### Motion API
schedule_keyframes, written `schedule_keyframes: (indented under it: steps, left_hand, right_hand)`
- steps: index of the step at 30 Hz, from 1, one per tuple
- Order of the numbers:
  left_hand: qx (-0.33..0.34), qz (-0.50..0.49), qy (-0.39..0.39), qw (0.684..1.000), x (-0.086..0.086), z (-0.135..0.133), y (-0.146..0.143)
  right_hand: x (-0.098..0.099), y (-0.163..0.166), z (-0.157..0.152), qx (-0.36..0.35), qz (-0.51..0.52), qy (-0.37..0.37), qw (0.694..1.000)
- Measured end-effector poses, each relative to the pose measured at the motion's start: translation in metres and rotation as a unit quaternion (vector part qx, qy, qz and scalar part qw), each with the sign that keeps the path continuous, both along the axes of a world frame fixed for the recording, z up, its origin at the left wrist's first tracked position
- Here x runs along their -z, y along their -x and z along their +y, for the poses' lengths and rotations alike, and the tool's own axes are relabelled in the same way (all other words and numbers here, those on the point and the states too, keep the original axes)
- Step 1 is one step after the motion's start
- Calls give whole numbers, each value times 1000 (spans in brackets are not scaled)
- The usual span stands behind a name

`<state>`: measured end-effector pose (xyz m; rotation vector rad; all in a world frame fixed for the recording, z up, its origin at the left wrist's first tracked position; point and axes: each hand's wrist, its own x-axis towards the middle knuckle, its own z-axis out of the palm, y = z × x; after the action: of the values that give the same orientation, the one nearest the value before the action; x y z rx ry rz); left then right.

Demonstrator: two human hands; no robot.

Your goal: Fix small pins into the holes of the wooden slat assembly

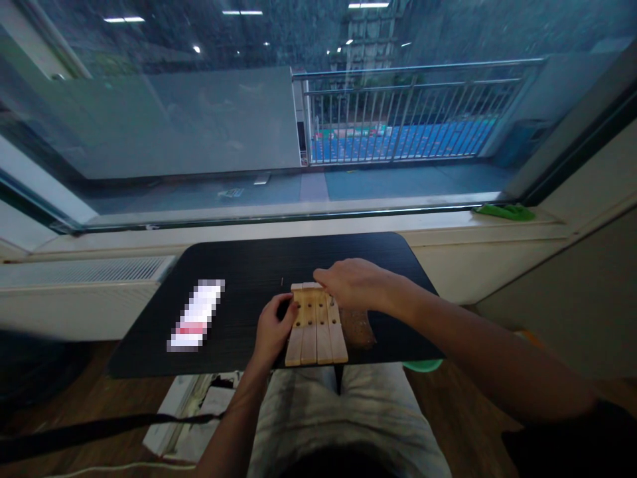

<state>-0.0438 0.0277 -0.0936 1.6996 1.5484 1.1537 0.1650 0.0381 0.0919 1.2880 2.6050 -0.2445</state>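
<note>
A pale wooden piece made of several slats side by side (316, 342), with rows of dark round holes, lies at the front edge of the black table. My left hand (273, 325) grips its left edge, thumb on top and fingers curled at the side. Over its upper right corner my right hand (351, 282) is closed, with the fingers bent toward the wood. Whatever those fingers hold is hidden. A small metal bit (332, 301) shows beneath them at a hole. Beside the wood on the right lies a crinkled brown, see-through packet (359, 328).
The black table (239, 265) stands against the window sill, above my knees. A lit phone (196, 315), blurred out, lies at its left. A tiny thin stick (282, 281) is behind the wood. A green cloth-like thing (506, 211) rests on the sill; a white box (192, 418) is below.
</note>
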Motion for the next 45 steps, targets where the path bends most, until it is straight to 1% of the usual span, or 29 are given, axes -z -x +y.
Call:
schedule_keyframes:
  steps: [8, 17, 21, 24, 25, 27, 29, 30, 32, 34, 37, 40, 42, 43, 45]
  left_hand:
    - [0, -2, -5, 1000, 2, 1, 0]
    - [2, -2, 0, 1000, -1, -1, -1]
    - [-3, 0, -1, 1000, 0, -1, -1]
    - [-1, -2, 1, 1000, 1, -1, -1]
    - [-1, -2, 3, 1000, 1, -1, -1]
    - [-3, -1, 7, 1000, 1, -2, -1]
    - [-9, -1, 14, 1000, 0, -4, 0]
    - [-12, -1, 19, 1000, -1, -4, 0]
    - [-12, -1, 33, 999, -3, -7, 0]
    - [-11, 1, 45, 999, -5, -9, 1]
    - [-25, 9, 52, 998, -6, -13, 2]
    - [-33, 16, 54, 998, -5, -17, 3]
    - [-45, 22, 57, 997, -5, -20, 4]
    - [-49, 24, 58, 997, -5, -22, 4]
    - [-54, 25, 58, 997, -6, -25, 4]
  right_hand:
    - [1, 1, 1, -1, -4, -7, 1000]
    - [2, 1, 4, 14, -3, -2, 1000]
    - [5, -8, 2, 12, 27, -13, 999]
    - [2, -17, 1, 16, 48, -27, 998]
    - [0, -22, 1, 21, 68, -29, 997]
    - [-3, -34, 1, 36, 147, -46, 987]
    - [0, -50, -1, 67, 249, -51, 965]
    - [4, -59, -3, 97, 308, -43, 946]
    - [19, -75, -10, 166, 413, -27, 895]
    - [41, -89, -20, 223, 495, -3, 840]
    - [80, -99, -37, 330, 556, 41, 761]
    - [112, -98, -50, 421, 604, 54, 674]
    - [127, -95, -55, 457, 623, 52, 633]
    - [132, -93, -56, 471, 628, 53, 617]
    - [140, -89, -57, 493, 633, 49, 595]
